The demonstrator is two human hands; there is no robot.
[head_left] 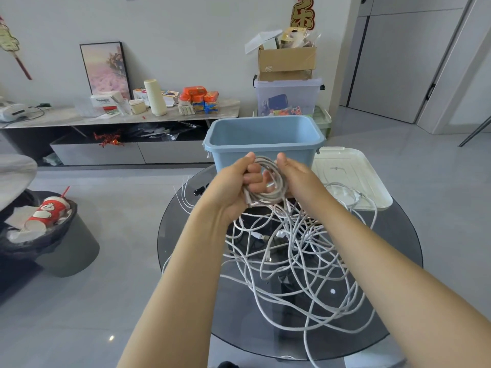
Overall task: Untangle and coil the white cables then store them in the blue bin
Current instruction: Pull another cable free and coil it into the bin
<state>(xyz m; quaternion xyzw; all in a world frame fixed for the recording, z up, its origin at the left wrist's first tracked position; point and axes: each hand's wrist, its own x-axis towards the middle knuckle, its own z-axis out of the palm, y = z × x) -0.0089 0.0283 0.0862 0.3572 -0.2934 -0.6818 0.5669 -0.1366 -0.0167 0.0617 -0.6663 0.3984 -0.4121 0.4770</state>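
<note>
A coiled white cable (276, 181) hangs in the air just in front of the blue bin (263, 147). My left hand (236, 187) grips the coil's left side, fingers curled through the loop. My right hand (295, 173) holds its right side. Below the hands a tangle of white cables (297, 256) lies spread over the round dark glass table (186, 251). The bin stands open at the table's far edge; I see nothing inside it.
The bin's white lid (348, 173) lies on the table to the right of the bin. A full trash can (50, 229) stands on the floor to the left. A low cabinet (119, 120) with clutter runs along the wall; storage boxes (288, 96) are stacked behind the bin.
</note>
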